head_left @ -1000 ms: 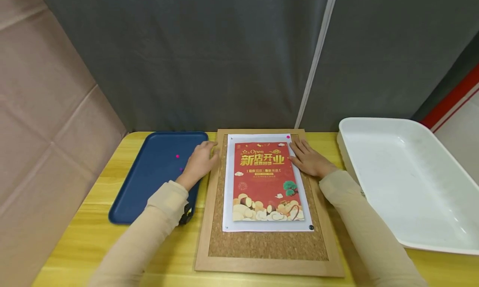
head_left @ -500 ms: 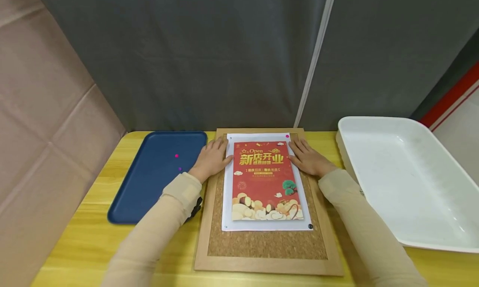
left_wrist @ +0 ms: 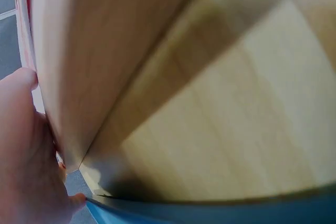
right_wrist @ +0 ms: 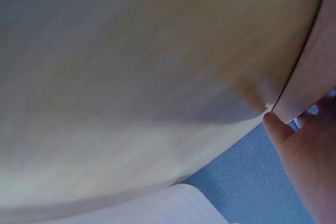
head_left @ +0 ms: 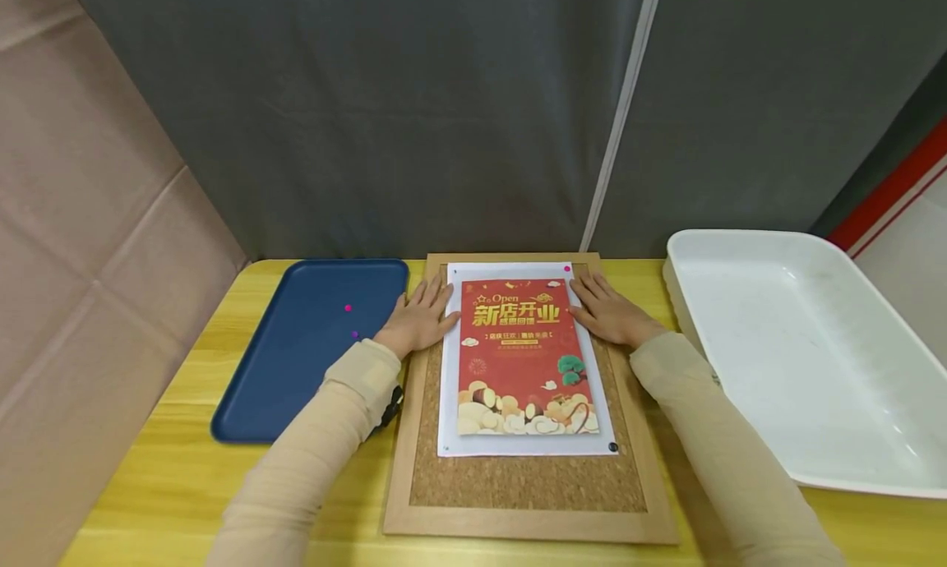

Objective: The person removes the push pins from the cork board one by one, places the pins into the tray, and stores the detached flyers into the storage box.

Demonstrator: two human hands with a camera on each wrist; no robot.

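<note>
Dark grey fabric (head_left: 444, 123) hangs behind a yellow wood-grain tabletop (head_left: 148, 485), its surface faintly glossy beyond the left forearm. Between the two hands lies a red rectangular paper poster with gold lettering (head_left: 524, 361), bordered by a white paper margin (head_left: 533, 446); whether that margin is a separate sheet, I cannot tell. Its long axis runs away from the person, so each hand sits beside an upper long edge, and neither hand is clearly nearer.

The left hand (head_left: 419, 316) is spread, fingers straight and fanned, thumb reaching inward to the paper's edge. The right hand (head_left: 610, 312) lies mirrored, fingers extended, thumb pointing in at the poster's other side. Neither pinches anything.

Under both hands is a rectangular corkboard with a smooth pale wooden frame (head_left: 525, 524), its grainy brown cork bare nearer the person than the paper. A small round pink pin (head_left: 567, 269) marks the corner just inward of the right fingertips; a round black pin (head_left: 613, 447) sits at the near corner on that hand's side.

Outward of the left hand lies a matte navy rectangular tray (head_left: 296, 378); outward of the right, a deep, glossy white plastic tub (head_left: 821, 370).
</note>
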